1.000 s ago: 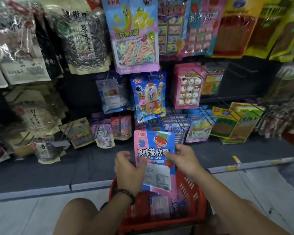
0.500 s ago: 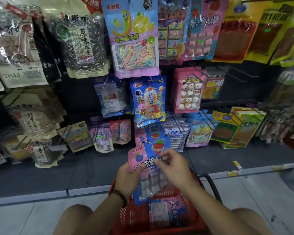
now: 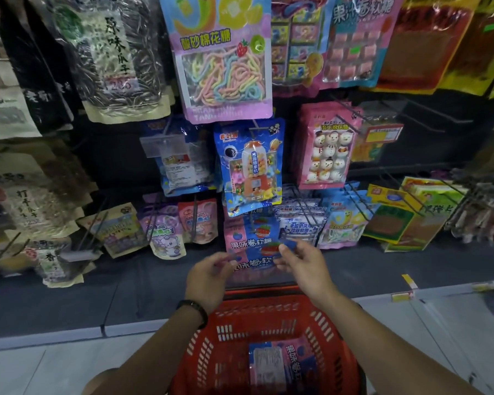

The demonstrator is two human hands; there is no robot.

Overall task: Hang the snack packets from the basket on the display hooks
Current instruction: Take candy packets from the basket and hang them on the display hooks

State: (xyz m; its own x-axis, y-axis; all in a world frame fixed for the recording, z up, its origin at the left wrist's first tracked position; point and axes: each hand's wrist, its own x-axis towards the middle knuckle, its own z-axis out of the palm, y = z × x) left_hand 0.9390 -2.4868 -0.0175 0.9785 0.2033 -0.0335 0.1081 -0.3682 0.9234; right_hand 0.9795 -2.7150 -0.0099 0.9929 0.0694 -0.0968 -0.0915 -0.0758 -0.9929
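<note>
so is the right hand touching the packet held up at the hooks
Touching. Head view: the right hand pinches the top right corner of the raised packet.

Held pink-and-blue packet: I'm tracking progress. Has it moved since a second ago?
Yes. The held packet went up and away from the red basket, toward the matching hanging packet.

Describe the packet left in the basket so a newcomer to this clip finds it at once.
Start at the red basket at bottom centre, between the person's forearms. On its floor lies a pink-and-blue candy packet, its white printed label showing. Unlike the matching packet pinched between the left hand and right hand above, it lies flat and untouched.
</note>
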